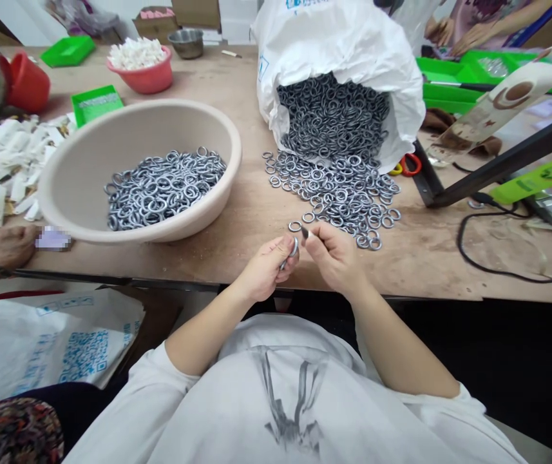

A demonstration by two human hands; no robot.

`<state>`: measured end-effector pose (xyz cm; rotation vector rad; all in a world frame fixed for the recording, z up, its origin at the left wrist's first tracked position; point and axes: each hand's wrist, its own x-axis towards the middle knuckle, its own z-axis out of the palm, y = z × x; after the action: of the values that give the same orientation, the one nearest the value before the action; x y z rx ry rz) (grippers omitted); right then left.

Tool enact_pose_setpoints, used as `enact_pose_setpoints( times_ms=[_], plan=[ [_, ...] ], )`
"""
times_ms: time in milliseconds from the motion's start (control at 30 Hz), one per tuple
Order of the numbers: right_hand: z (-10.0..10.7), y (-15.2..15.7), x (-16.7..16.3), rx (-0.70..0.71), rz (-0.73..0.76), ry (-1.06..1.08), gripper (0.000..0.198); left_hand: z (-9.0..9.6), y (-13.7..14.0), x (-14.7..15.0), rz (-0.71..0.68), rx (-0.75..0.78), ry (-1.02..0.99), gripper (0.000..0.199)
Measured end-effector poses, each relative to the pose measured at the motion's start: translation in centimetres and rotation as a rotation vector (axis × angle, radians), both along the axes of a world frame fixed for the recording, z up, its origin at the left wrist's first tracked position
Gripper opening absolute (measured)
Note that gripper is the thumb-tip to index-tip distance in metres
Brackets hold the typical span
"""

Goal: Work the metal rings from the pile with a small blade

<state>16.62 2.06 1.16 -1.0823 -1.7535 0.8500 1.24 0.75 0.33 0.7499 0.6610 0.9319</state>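
Close to the table's front edge, my left hand (272, 265) pinches a grey ring (295, 247) between thumb and fingers. Just beside it my right hand (333, 254) is closed on a small dark-tipped tool (304, 232), most of it hidden in the fingers. Loose grey rings (348, 200) lie spread on the table beyond my hands. They spill from the mouth of a white sack (338, 45) lying on its side. To the left, a beige basin (230, 148) holds a heap of similar rings (169, 190).
At left, another person's hand (2, 248) rests by white plastic pieces (9, 154). Behind stand a pink bowl (147, 78), a green tray (77, 103) and a metal bowl (186, 44). On the right are a dark metal bar (512, 158), a black cable (464, 251) and red-handled scissors (411, 165).
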Motion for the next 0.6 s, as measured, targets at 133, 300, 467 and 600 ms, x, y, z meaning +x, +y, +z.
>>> enact_pose_setpoints(
  times_ms=[133, 300, 467, 600],
  plan=[
    [1.1, -1.7, 0.3, 0.191, 0.034, -0.280, 0.042, 0.0, 0.2, -0.3, 0.010, -0.048, -0.037, 0.055],
    [0.6, -1.3, 0.6, 0.159, 0.045, -0.294, 0.050, 0.2, -0.2, -0.4, -0.054, -0.014, -0.034, 0.056],
    [-0.5, 2.6, 1.4, -0.002, -0.241, -0.392, 0.045, 0.5, -1.1, -1.3, -0.192, 0.067, 0.002, 0.056],
    [-0.7, 5.2, 0.2, 0.002, -0.192, -0.847, 0.027, 0.3, -0.9, -3.2, -0.004, -0.027, 0.068, 0.043]
  ],
)
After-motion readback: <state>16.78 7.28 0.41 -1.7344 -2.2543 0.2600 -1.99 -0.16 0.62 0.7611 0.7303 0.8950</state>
